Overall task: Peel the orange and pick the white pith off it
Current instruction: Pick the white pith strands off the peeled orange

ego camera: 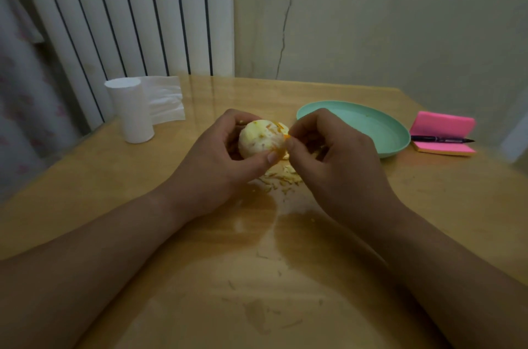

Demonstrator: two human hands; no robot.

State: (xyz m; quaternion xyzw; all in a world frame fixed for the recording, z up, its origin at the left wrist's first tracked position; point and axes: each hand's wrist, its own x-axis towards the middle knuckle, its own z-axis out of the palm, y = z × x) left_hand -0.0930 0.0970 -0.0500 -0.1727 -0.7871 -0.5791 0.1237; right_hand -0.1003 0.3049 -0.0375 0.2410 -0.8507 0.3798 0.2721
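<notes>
The orange (261, 137) sits over the desk (143, 177), cupped in the left hand (225, 160), fingers curled round it. The right hand (328, 154) pinches a scrap at its side. Mostly pale pith now; probably soft and juicy, so hold gently around the middle.

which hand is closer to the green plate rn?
Right. The right hand is in front of the green plate at its near-left rim, pinching at the orange; the left hand grips the orange from its other side, farther away.
</notes>
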